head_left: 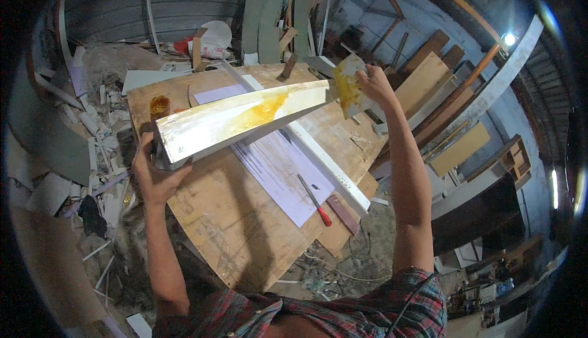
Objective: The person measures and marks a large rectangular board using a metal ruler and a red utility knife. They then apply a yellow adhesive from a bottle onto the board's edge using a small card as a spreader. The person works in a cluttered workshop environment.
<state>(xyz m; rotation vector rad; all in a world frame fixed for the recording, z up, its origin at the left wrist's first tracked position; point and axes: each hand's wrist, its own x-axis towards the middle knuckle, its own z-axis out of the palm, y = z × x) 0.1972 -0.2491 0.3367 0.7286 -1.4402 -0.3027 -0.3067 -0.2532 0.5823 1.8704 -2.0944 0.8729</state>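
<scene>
My left hand (156, 176) grips the near left end of a long white panel (202, 128), its fingers wrapped round the lower corner. The panel is tilted up above the table, and shiny amber glue (262, 112) is smeared along its upper face. At the far right end, my right hand (375, 86) pinches a thin flat spreader (348, 87) coated with yellow-amber glue. The spreader is at or close to the panel's end; contact cannot be made out. Left of the panel stands a small container of amber glue (160, 106).
Beneath is a wooden tabletop (208, 228) with a white bar (327, 169) across it. A pale purple sheet (282, 185) bears a red-handled tool with a long metal shaft (315, 199). Scrap offcuts (101, 123) heap at the left; boards (422, 87) lean at the right.
</scene>
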